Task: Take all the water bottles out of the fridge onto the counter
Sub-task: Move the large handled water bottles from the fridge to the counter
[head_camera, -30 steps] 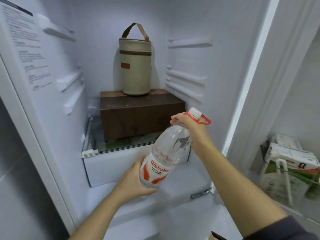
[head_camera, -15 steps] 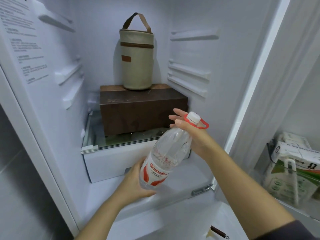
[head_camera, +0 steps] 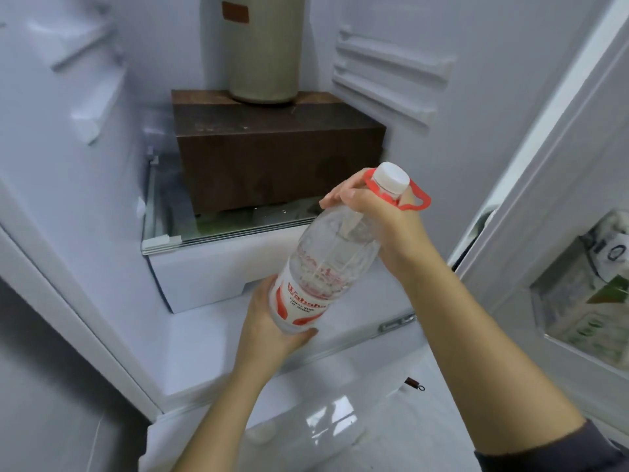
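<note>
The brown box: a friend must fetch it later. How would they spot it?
Inside the open fridge, find the glass shelf above the white drawer. The brown box sits on it, the only dark rectangular thing there, with a beige cylindrical bag standing on top.

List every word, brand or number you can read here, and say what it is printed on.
"Wahaha": red lettering on the label of the clear plastic water bottle; its end curves out of sight.
Two small lines beneath it: too small to read.
Print on the green-and-white cartons in the door shelf: too blurred to read.
</note>
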The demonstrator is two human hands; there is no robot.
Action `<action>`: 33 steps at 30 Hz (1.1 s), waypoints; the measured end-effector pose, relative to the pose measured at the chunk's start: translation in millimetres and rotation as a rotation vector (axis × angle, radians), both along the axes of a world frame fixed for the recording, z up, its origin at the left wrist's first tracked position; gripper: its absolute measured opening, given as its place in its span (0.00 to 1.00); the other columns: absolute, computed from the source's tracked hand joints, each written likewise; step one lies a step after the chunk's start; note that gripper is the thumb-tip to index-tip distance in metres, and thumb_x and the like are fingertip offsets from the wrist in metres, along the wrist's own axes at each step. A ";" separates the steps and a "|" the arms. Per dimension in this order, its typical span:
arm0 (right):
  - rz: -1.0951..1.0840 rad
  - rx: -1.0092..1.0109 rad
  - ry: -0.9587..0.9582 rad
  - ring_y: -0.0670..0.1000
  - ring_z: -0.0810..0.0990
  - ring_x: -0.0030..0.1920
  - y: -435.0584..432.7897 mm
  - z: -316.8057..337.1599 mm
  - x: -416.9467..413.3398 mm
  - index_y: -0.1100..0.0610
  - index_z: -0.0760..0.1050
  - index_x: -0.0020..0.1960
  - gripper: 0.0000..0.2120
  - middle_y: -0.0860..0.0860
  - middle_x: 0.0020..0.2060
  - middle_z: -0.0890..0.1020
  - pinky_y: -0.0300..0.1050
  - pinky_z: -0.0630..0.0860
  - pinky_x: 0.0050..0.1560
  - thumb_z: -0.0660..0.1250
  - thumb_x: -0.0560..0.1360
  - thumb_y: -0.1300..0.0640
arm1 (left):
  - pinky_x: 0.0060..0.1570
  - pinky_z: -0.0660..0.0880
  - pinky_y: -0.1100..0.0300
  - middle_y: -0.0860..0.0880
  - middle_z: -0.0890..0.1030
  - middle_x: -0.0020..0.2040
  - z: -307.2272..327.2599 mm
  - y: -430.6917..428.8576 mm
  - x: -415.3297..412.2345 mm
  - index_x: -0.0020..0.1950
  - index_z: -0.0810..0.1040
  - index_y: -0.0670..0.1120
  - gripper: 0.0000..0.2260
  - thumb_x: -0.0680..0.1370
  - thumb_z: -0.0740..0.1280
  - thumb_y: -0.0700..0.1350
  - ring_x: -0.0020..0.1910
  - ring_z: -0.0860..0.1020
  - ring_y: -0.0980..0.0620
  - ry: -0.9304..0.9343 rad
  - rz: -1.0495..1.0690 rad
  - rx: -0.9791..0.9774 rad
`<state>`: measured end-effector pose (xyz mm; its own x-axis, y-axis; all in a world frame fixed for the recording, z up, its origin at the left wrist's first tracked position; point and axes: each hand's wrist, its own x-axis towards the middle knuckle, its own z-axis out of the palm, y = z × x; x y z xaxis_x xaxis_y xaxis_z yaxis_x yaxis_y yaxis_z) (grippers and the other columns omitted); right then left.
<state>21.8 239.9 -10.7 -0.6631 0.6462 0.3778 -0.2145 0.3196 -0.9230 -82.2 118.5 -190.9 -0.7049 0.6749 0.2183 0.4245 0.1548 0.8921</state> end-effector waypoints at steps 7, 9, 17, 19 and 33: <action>0.088 -0.043 0.227 0.56 0.83 0.42 7.0 -15.5 24.1 0.57 0.78 0.37 0.02 0.51 0.35 0.84 0.48 0.79 0.46 0.69 0.65 0.59 | 0.49 0.79 0.60 0.55 0.78 0.56 -6.2 -1.2 4.3 0.59 0.71 0.58 0.36 0.57 0.83 0.48 0.55 0.78 0.55 0.014 0.016 0.006; 0.070 -0.056 0.243 0.57 0.83 0.42 4.8 -15.7 30.8 0.57 0.78 0.37 0.03 0.52 0.35 0.84 0.48 0.79 0.48 0.69 0.65 0.57 | 0.53 0.78 0.54 0.55 0.76 0.59 -3.7 -3.0 11.2 0.61 0.68 0.61 0.38 0.58 0.83 0.46 0.58 0.76 0.53 0.002 0.028 -0.005; 0.006 0.058 0.241 0.57 0.83 0.42 -24.1 -0.4 94.1 0.58 0.77 0.37 0.05 0.51 0.34 0.83 0.49 0.80 0.48 0.68 0.64 0.56 | 0.49 0.73 0.65 0.56 0.75 0.58 12.6 -8.1 64.7 0.67 0.70 0.50 0.40 0.58 0.83 0.47 0.54 0.75 0.56 0.114 0.001 -0.055; -0.002 0.066 0.270 0.58 0.82 0.41 -29.2 1.7 122.7 0.60 0.77 0.36 0.05 0.53 0.33 0.83 0.54 0.80 0.49 0.68 0.64 0.58 | 0.54 0.77 0.59 0.55 0.75 0.62 9.1 -13.1 83.9 0.69 0.68 0.53 0.44 0.57 0.83 0.52 0.59 0.76 0.54 0.146 -0.023 -0.081; -0.239 0.080 0.295 0.55 0.83 0.39 -105.1 -7.8 367.2 0.62 0.75 0.37 0.01 0.53 0.32 0.82 0.46 0.79 0.48 0.66 0.67 0.66 | 0.56 0.75 0.59 0.56 0.71 0.63 12.9 -70.1 306.1 0.73 0.64 0.51 0.45 0.60 0.82 0.51 0.60 0.71 0.56 0.223 -0.313 -0.033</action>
